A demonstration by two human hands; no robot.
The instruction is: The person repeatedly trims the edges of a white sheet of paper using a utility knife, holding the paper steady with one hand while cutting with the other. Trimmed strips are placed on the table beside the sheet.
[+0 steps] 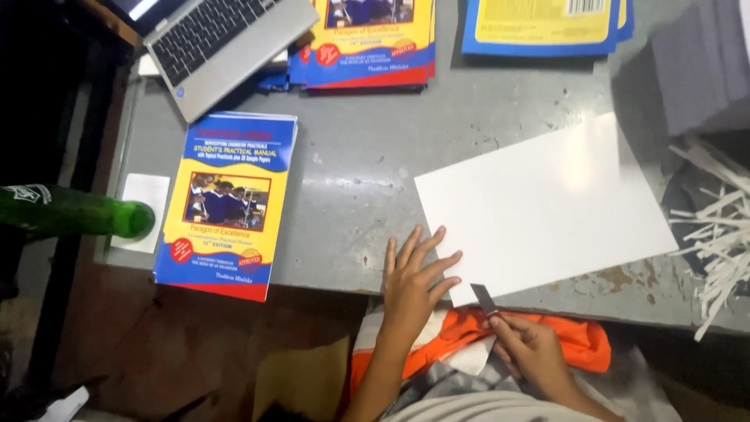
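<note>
While my left hand (412, 283) lies flat with fingers spread on the sheet's (539, 207) lower left corner, my right hand (530, 353) pinches a blade (483, 299) at the sheet's bottom edge, low in the frame. I think the blade could slip and nick my left thumb.

The left hand (412, 281) covers the white sheet's (539, 207) near corner; the right hand (530, 349) hides most of the blade (483, 298).

My left hand (410, 285) rests on the sheet's (539, 207) near-left corner; my right hand (531, 352) holds a blade (483, 299) just beside it. Books (226, 205) lie further left, paper strips (715, 227) right.
</note>
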